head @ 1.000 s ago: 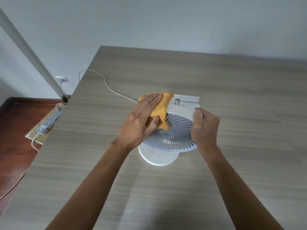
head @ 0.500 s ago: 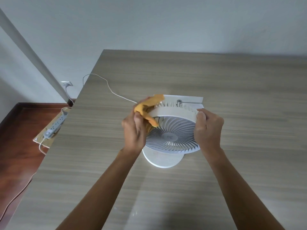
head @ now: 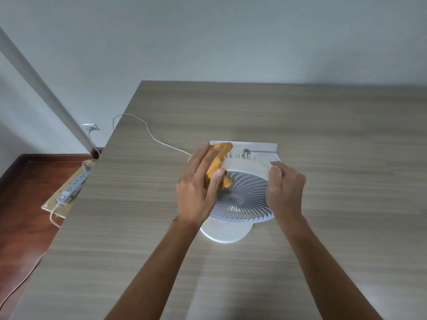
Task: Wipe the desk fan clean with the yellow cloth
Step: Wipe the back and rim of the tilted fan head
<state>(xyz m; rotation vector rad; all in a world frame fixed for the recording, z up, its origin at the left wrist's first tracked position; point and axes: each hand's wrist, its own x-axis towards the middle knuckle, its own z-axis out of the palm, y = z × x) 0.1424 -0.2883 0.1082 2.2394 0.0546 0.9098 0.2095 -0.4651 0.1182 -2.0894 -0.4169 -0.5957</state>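
Note:
A white desk fan [head: 242, 195] stands on a round base in the middle of the wooden table [head: 335, 135], its grille tilted up toward me. My left hand [head: 198, 190] presses the yellow cloth [head: 216, 162] against the fan's upper left rim, the cloth folded over the edge between fingers and thumb. On the right side, my right hand [head: 285, 188] grips the fan's rim and holds it steady. Part of the grille's left side is hidden behind my left hand.
A white cord [head: 147, 132] runs from the fan across the table and over its left edge. On the red-brown floor at the left lies a power strip [head: 74, 185] on a board. A wall outlet [head: 90, 127] sits behind it.
My left hand with the cloth has slid around the fan's upper left rim, from the grille face onto the edge. The right hand keeps its grip on the right rim.

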